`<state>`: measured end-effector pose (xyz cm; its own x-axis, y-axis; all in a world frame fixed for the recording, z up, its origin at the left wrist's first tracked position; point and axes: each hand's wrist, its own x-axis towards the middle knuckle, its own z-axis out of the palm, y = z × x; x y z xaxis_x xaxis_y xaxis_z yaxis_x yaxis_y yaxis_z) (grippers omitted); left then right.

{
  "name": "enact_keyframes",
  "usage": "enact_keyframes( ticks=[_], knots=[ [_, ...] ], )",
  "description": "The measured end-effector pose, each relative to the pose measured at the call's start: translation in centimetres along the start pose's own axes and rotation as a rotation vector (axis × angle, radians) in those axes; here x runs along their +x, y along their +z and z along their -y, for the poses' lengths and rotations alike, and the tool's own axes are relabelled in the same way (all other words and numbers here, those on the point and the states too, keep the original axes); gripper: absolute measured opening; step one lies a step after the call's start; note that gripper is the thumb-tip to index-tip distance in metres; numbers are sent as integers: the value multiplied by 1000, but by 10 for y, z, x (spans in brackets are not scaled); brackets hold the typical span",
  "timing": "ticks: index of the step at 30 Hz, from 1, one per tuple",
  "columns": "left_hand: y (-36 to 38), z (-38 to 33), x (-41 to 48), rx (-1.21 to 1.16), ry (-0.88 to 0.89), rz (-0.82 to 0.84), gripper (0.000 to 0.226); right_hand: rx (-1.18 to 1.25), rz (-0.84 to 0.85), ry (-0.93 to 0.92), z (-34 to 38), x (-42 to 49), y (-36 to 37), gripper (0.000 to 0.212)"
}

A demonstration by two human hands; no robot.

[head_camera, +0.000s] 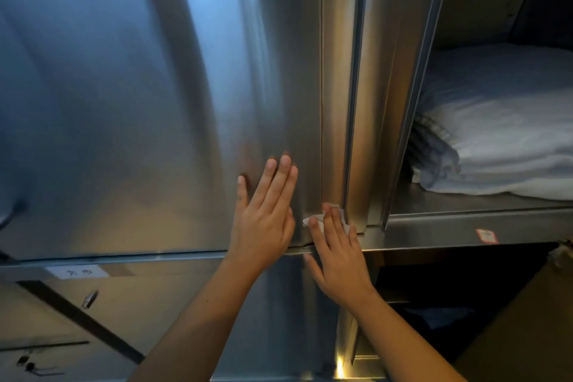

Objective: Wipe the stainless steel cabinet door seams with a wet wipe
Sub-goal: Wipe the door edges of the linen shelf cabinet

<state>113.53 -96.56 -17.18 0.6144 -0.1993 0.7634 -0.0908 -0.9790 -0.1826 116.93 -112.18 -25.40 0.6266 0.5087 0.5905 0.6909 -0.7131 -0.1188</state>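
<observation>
A brushed stainless steel cabinet door fills the left and middle of the head view. Its vertical seam runs down beside a steel post. My left hand lies flat on the door, fingers straight and pointing up, just left of the seam's lower end. My right hand presses a white wet wipe against the bottom of the seam with straight fingers. Most of the wipe is hidden under those fingers.
To the right an open compartment holds folded white linen on a steel shelf that carries a small red-edged label. Below it is a dark open compartment. A lower door with a white label sits at the bottom left.
</observation>
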Motion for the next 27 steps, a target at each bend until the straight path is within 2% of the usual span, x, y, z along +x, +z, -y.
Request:
enact_keyframes(
  ticks=[3, 6, 20, 27],
  knots=[
    [-2, -2, 3, 12, -30, -23, 68, -15, -63, -27, 1, 23, -15, 68],
    [-9, 0, 19, 9, -75, -69, 63, -25, -115, -52, 0, 45, -33, 73],
    [-64, 25, 113, 9, -24, -259, 59, -21, -376, -120, 11, 141, -130, 67],
    [-99, 43, 172, 42, -48, -391, 57, -50, -406, -170, 16, 183, -185, 68]
  ],
)
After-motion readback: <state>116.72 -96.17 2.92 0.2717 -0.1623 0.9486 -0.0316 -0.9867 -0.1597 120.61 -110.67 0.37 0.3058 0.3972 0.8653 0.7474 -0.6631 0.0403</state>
